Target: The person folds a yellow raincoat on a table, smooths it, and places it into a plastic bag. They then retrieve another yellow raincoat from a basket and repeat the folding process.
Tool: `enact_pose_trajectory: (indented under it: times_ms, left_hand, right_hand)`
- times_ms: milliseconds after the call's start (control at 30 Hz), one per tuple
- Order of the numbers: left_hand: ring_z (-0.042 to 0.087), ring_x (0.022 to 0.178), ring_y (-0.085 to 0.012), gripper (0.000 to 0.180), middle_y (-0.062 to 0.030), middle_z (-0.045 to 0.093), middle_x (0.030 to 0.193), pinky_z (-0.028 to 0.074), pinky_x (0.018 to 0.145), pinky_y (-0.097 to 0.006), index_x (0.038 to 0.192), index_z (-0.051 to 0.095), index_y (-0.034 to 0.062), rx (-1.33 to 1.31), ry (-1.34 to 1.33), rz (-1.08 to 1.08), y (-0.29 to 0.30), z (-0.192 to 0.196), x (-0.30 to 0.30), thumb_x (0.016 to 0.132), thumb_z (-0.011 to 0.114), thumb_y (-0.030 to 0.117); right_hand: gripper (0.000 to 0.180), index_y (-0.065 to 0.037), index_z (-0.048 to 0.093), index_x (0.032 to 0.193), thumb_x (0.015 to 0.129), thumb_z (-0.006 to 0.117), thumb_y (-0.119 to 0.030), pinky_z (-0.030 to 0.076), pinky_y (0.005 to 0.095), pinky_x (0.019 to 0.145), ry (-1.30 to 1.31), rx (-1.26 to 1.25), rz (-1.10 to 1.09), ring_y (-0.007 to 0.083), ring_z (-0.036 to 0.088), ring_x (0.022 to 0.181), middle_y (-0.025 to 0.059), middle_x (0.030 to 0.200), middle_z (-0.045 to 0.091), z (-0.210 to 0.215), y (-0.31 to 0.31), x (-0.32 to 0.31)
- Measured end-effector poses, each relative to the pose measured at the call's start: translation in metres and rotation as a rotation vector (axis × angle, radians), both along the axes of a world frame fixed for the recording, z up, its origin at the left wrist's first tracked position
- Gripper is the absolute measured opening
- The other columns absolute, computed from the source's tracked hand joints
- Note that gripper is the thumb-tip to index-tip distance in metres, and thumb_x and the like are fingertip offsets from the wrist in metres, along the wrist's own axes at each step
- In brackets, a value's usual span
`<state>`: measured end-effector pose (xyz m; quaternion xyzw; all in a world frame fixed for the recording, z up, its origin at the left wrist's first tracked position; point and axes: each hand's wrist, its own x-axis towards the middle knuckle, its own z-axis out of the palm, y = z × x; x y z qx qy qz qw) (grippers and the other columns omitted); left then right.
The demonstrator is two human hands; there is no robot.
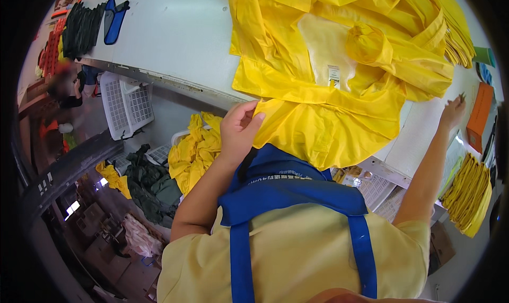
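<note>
A yellow raincoat-like garment (pixel 323 128) lies spread on the white table, its near edge hanging over toward my blue apron. Pale lining and a small white label show within its opening. At the garment's left corner, my left hand (pixel 241 131) pinches the edge between thumb and fingers. My right hand (pixel 452 114) is held out to the far right, off the garment, with its fingers closed. A small dark tip pokes out from those fingers; what it belongs to is too small to name.
Dark green folded pieces (pixel 83 28) and a blue pouch-like item (pixel 114 21) lie at the table's far left. Below stand a white basket (pixel 126 104) and heaped yellow cloth (pixel 196 154). To the right are an orange box (pixel 480 115) and a folded yellow stack (pixel 469 194).
</note>
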<state>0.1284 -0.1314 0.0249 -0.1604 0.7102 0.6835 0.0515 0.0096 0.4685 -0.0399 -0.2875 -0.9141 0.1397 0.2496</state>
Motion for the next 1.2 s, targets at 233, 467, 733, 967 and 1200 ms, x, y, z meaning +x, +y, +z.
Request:
enact_pose_trajectory:
  times_ms: [233,467,733,967,1200]
  left_hand:
    - [0.060,0.071,-0.0076,0.011,-0.0039,0.061,0.083,0.049,0.065,-0.021,0.090,0.061,-0.0017,-0.048,0.096,-0.070,0.003,-0.002,0.002,0.081,0.068,-0.001]
    - [0.056,0.073,-0.0049,0.016,-0.0026,0.057,0.083,0.047,0.065,-0.019,0.094,0.057,-0.0002,-0.219,0.272,-0.223,0.002,0.004,0.002,0.082,0.065,-0.007]
    - [0.053,0.071,-0.0021,0.017,-0.0007,0.058,0.083,0.045,0.062,-0.018,0.098,0.059,-0.0006,0.009,0.008,-0.411,-0.003,0.016,-0.012,0.083,0.063,-0.005]
    - [0.053,0.066,-0.0015,0.011,-0.0002,0.060,0.078,0.045,0.061,-0.017,0.089,0.058,-0.0011,0.012,-0.019,-0.409,-0.004,0.020,-0.016,0.083,0.067,-0.001]
    - [0.052,0.066,-0.0017,0.012,0.0008,0.058,0.075,0.044,0.061,-0.017,0.083,0.056,0.0009,-0.010,0.046,-0.341,-0.002,0.012,-0.009,0.083,0.068,0.000]
  right_hand:
    - [0.027,-0.004,0.062,0.112,0.091,0.054,-0.020,0.038,0.0225,0.066,-0.190,-1.197,0.637,0.0062,0.046,0.074,-0.0016,0.085,0.052,0.065,-0.300,0.098]
    - [0.024,0.002,0.065,0.095,0.087,0.065,-0.021,0.042,0.0230,0.066,-0.534,-1.542,0.813,0.0077,0.051,0.070,-0.0006,0.076,0.058,0.083,-0.427,0.066]
    - [0.017,0.002,0.061,0.085,0.089,0.063,-0.015,0.042,0.0238,0.065,-0.480,-1.472,0.948,0.0087,0.049,0.068,0.0001,0.075,0.059,0.085,-0.429,0.075]
    - [0.017,0.002,0.058,0.092,0.089,0.061,-0.014,0.042,0.0239,0.066,-0.358,-1.365,0.918,0.0109,0.050,0.070,0.0038,0.075,0.056,0.085,-0.420,0.086]
    - [0.019,0.000,0.056,0.100,0.089,0.062,-0.014,0.044,0.0232,0.069,-0.325,-1.196,0.871,0.0109,0.053,0.072,0.0060,0.079,0.057,0.072,-0.394,0.093]
